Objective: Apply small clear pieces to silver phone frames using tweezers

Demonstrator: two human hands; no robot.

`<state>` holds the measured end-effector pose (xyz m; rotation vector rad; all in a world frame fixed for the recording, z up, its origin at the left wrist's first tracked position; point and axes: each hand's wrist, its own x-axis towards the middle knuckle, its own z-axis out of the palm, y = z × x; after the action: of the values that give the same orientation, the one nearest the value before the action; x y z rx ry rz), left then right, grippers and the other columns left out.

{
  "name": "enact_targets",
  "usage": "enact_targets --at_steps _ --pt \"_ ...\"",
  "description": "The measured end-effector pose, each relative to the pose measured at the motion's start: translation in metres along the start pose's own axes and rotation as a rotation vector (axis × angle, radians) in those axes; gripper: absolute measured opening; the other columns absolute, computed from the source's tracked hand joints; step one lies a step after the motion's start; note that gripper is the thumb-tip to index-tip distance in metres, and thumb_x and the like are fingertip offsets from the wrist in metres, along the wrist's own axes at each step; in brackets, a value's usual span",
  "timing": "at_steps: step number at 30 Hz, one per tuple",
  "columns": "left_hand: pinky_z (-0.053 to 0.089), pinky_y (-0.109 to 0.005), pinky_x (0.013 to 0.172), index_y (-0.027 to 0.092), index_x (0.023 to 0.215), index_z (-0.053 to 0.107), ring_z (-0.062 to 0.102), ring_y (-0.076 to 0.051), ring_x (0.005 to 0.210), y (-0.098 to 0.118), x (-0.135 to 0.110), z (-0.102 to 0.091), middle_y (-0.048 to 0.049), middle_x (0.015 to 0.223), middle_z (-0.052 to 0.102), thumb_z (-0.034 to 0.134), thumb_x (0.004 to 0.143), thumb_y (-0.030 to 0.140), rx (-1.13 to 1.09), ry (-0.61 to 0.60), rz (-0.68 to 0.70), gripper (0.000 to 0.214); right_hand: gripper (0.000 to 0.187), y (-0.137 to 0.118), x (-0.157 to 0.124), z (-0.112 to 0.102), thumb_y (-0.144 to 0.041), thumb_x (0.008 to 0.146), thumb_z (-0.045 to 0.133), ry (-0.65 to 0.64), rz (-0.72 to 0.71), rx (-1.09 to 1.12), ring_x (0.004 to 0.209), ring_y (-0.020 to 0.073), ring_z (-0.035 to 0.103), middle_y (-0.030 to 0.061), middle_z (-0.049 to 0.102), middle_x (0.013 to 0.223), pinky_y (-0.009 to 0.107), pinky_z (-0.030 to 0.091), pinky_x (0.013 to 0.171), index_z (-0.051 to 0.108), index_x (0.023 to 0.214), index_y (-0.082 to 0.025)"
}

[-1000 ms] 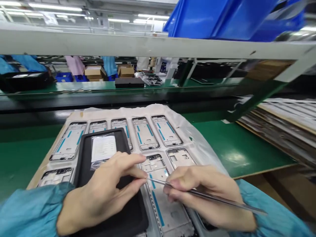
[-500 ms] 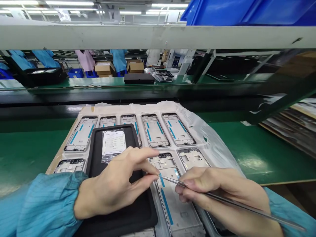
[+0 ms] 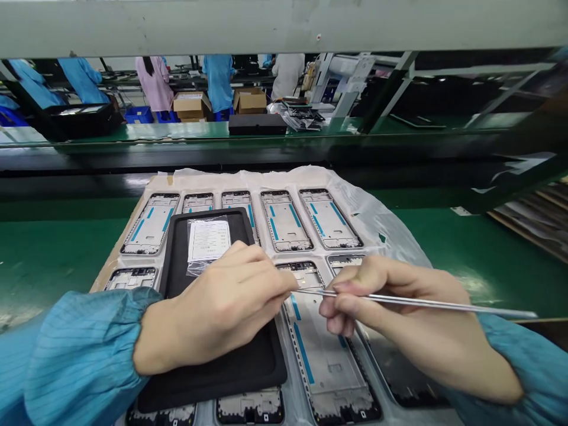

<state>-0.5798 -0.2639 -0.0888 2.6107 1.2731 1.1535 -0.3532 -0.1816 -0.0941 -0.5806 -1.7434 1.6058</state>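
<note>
My left hand (image 3: 226, 307) lies over a black tray (image 3: 248, 367), its thumb and forefinger pinched together at the tip of long steel tweezers (image 3: 417, 303). What the fingers pinch is too small to see. My right hand (image 3: 399, 313) grips the tweezers, which stretch out to the right. Both hands hover over a phone frame (image 3: 323, 361) with blue adhesive strips. A small clear bag with a white label (image 3: 207, 241) rests on the black tray.
Several more phone frames (image 3: 284, 219) sit in a moulded tray on plastic film (image 3: 381, 225) over a green bench (image 3: 448, 248). A conveyor (image 3: 177, 157) runs behind. Cardboard boxes (image 3: 190, 105) and people in blue and pink coats stand beyond. A grey shelf beam (image 3: 266, 23) hangs overhead.
The view tilted down, so everything shifted up. My right hand rose and the tweezers now lie nearly level. My left fingers closed tighter at the tweezer tip.
</note>
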Motion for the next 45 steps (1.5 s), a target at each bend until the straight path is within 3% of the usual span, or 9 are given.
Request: enact_targets --at_steps 3,8,11,13,17,23,35,39,45 --pt "0.056 -0.028 0.078 0.013 0.102 0.069 0.069 -0.015 0.084 -0.002 0.004 -0.003 -0.0060 0.090 0.077 0.059 0.101 0.006 -0.047 0.011 0.001 0.013 0.026 -0.001 0.009 0.001 -0.024 0.091 0.083 0.000 0.040 0.124 0.056 0.0164 0.073 0.0047 0.075 0.072 0.017 0.059 0.048 0.065 0.073 -0.019" --pt "0.058 -0.020 0.078 0.014 0.101 0.076 0.072 -0.012 0.088 -0.004 0.009 0.002 -0.0053 0.094 0.079 0.067 0.094 0.001 -0.245 0.133 -0.151 0.017 0.025 0.003 0.014 0.002 -0.029 0.091 0.085 0.016 0.050 0.258 0.057 0.0156 0.073 0.0049 0.076 0.073 0.017 0.059 0.048 0.068 0.076 -0.018" --pt "0.058 -0.018 0.078 0.014 0.099 0.078 0.073 -0.010 0.086 -0.007 0.012 0.005 -0.0037 0.092 0.079 0.069 0.093 0.002 -0.344 0.135 -0.227 0.016 0.028 0.005 0.015 0.000 -0.032 0.089 0.087 0.048 0.059 0.278 0.055 0.0145 0.072 0.0047 0.076 0.072 0.016 0.059 0.048 0.068 0.074 -0.017" --pt "0.059 -0.019 0.081 0.015 0.105 0.078 0.074 -0.011 0.089 -0.012 0.013 0.007 -0.0038 0.096 0.080 0.070 0.095 0.008 -0.399 0.090 -0.295 0.014 0.029 0.008 0.020 -0.006 -0.034 0.090 0.087 0.053 0.055 0.254 0.056 0.0145 0.072 0.0045 0.076 0.073 0.016 0.059 0.048 0.068 0.074 -0.018" --pt "0.059 -0.033 0.099 0.015 0.137 0.064 0.071 -0.021 0.117 -0.031 0.009 0.010 -0.0123 0.128 0.075 0.067 0.099 0.025 -0.299 -0.039 -0.388 0.039 0.032 0.027 0.035 -0.030 -0.036 0.086 0.089 -0.033 0.079 0.053 0.057 0.0158 0.073 0.0070 0.075 0.071 0.018 0.061 0.051 0.067 0.074 -0.016" --pt "0.047 -0.058 0.116 0.005 0.127 0.066 0.056 -0.039 0.138 -0.033 0.004 0.017 -0.0261 0.141 0.063 0.065 0.100 0.040 0.111 -0.410 -0.213 0.044 0.041 0.049 0.045 -0.047 -0.047 0.082 0.090 -0.170 0.188 -0.123 0.060 0.0149 0.072 0.0096 0.075 0.071 0.019 0.061 0.056 0.067 0.073 -0.015" --pt "0.031 -0.065 0.121 0.012 0.139 0.064 0.054 -0.038 0.135 -0.024 0.003 0.020 -0.0213 0.145 0.058 0.051 0.104 0.055 0.197 -0.602 -0.205 0.056 0.040 0.059 0.043 -0.048 -0.049 0.085 0.086 -0.209 0.210 -0.106 0.064 0.0134 0.072 0.0063 0.075 0.075 0.021 0.061 0.059 0.066 0.077 -0.015" --pt "0.033 -0.065 0.118 0.015 0.139 0.065 0.056 -0.038 0.132 -0.022 -0.001 0.025 -0.0198 0.145 0.059 0.049 0.105 0.051 0.242 -0.562 -0.165 0.052 0.045 0.056 0.043 -0.045 -0.054 0.083 0.087 -0.216 0.228 -0.072 0.062 0.0115 0.069 0.0045 0.074 0.072 0.022 0.061 0.061 0.066 0.079 -0.015" --pt "0.032 -0.057 0.116 0.025 0.139 0.068 0.060 -0.035 0.126 -0.044 -0.032 0.049 -0.0108 0.141 0.066 0.052 0.097 0.029 0.407 -0.280 0.000 0.045 0.061 0.062 0.048 -0.040 -0.065 0.060 0.095 -0.180 0.253 0.060 0.058 0.0102 0.067 0.0004 0.069 0.064 0.019 0.056 0.056 0.065 0.074 -0.014"
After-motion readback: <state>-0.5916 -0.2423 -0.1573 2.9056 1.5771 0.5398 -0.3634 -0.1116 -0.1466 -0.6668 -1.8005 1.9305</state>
